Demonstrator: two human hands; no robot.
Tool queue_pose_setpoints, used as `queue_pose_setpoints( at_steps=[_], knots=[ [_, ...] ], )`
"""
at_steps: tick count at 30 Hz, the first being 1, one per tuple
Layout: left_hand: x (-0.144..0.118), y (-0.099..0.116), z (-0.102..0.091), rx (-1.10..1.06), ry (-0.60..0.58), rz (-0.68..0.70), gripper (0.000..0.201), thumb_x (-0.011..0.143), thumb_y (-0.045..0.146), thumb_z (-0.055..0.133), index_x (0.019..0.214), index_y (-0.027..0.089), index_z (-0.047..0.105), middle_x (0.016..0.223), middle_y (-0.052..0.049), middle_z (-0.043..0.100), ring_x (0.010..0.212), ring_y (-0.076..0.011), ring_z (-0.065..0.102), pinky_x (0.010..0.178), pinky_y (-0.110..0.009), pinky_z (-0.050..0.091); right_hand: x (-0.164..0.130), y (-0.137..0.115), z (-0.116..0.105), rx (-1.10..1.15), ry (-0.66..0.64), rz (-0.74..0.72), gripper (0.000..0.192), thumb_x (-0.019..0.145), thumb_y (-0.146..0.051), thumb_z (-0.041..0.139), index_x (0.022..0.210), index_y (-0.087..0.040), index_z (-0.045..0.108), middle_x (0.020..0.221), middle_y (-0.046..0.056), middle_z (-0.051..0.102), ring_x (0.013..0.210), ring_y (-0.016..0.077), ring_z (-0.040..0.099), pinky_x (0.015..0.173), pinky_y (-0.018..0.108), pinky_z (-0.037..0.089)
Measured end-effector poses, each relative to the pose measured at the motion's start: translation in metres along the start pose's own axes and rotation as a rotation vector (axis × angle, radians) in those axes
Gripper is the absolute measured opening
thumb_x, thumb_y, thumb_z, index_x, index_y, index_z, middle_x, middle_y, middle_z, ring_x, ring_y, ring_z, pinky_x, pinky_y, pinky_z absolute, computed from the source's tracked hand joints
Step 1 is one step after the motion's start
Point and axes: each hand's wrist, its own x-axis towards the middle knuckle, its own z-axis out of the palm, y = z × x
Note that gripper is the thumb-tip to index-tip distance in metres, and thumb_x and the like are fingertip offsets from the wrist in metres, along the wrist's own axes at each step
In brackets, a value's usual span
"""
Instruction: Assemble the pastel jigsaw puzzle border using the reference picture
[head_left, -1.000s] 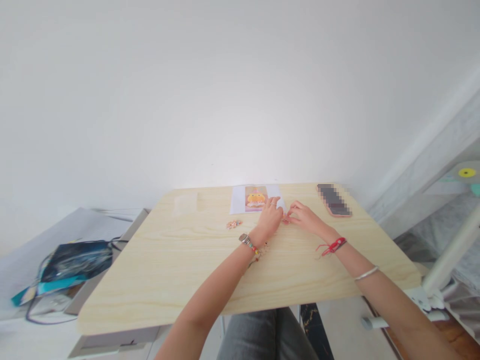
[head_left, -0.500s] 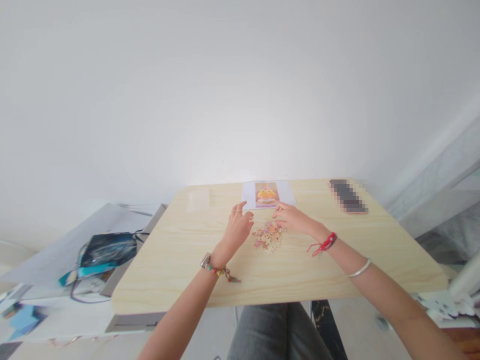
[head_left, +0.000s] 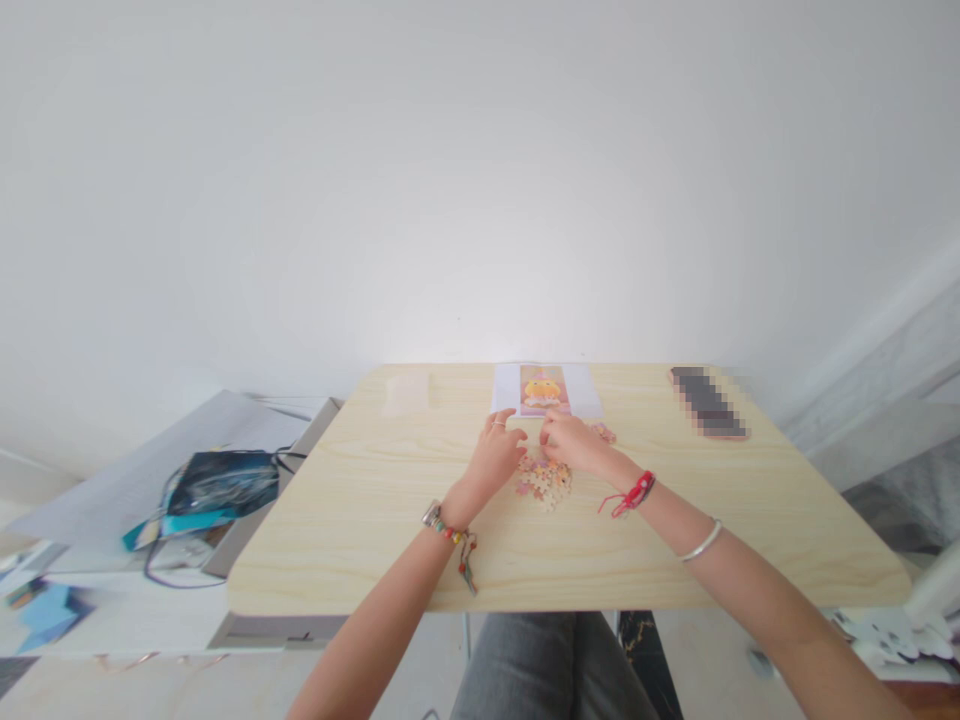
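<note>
The person sits at a light wooden table (head_left: 360, 540) and both hands meet over a small heap of jigsaw puzzle pieces (head_left: 546, 482) near the far middle of the tabletop. The left hand (head_left: 496, 458) lies with its fingers stretched forward and slightly spread, the fingertips just at the left edge of the heap; whether it pinches a piece cannot be told at this size. The right hand (head_left: 568, 443) rests over the far side of the heap, its fingers curled down onto the pieces, and it is too small in view to tell whether they are closed on one. The two hands are just beside each other, almost touching at the fingertips. A few more loose pieces (head_left: 602, 432) lie just to the right of the right hand.

Just beyond the hands, at the far edge of the table, lies a white sheet printed with a yellow cartoon picture (head_left: 545, 390). A phone (head_left: 708, 402), blurred out, lies at the far right of the table, well apart from the hands. A clear plastic bag (head_left: 406, 394) lies flat at the far left.

The left wrist bears a beaded bracelet (head_left: 450, 530) with a hanging tassel; the right wrist bears a red cord bracelet (head_left: 634, 492) and, further up the forearm, a silver bangle (head_left: 703, 541). To the left of the table, on a lower surface, sits a dark blue pouch (head_left: 219, 484) with a cable around it
</note>
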Motion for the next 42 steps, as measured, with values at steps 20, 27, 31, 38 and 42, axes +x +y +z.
queue_pose_setpoints(
  at_steps=[20,27,31,38,42],
  knots=[
    [-0.005,-0.007,-0.01,-0.244,0.096,0.001,0.006,0.077,0.021,0.062,0.08,0.019,0.067,0.122,-0.011,0.046,0.119,-0.0282,0.042,0.098,-0.048,0.038,-0.015,0.003,0.001,0.2,0.366,-0.133,0.018,0.077,-0.024,0.062,0.094,-0.019,0.064,0.093,0.006,0.053,0.086,0.0186,0.054,0.078,0.036,0.047],
    [-0.014,-0.009,-0.02,-0.087,0.245,0.114,0.007,0.079,0.021,0.06,0.083,0.02,0.065,0.125,-0.01,0.04,0.118,-0.0284,0.038,0.096,-0.048,0.04,-0.008,-0.004,0.0,0.225,0.336,-0.163,0.008,0.081,-0.018,0.058,0.079,-0.018,0.066,0.087,0.005,0.055,0.087,0.0176,0.054,0.079,0.033,0.046],
    [-0.015,-0.015,-0.027,-0.005,0.244,0.117,0.007,0.08,0.022,0.059,0.083,0.02,0.065,0.126,-0.011,0.039,0.118,-0.0292,0.037,0.096,-0.047,0.04,0.003,-0.011,-0.001,0.183,0.323,-0.202,0.009,0.081,-0.019,0.058,0.078,-0.017,0.066,0.087,0.006,0.055,0.088,0.0176,0.053,0.079,0.032,0.044],
    [-0.017,-0.04,-0.031,0.035,0.207,0.021,0.006,0.077,0.021,0.062,0.081,0.02,0.066,0.126,-0.01,0.042,0.119,-0.0297,0.037,0.097,-0.049,0.038,0.04,-0.022,0.007,0.144,0.154,-0.23,0.008,0.08,-0.016,0.06,0.075,-0.014,0.066,0.082,0.004,0.052,0.073,0.0121,0.049,0.069,0.026,0.039],
    [-0.017,-0.051,-0.025,0.053,0.176,-0.051,0.006,0.076,0.021,0.063,0.081,0.019,0.067,0.124,-0.012,0.044,0.119,-0.0298,0.039,0.098,-0.048,0.038,0.056,-0.024,0.016,0.033,0.073,-0.226,0.011,0.08,-0.018,0.059,0.073,-0.013,0.066,0.078,0.003,0.05,0.069,0.0114,0.046,0.063,0.024,0.035]
  ],
)
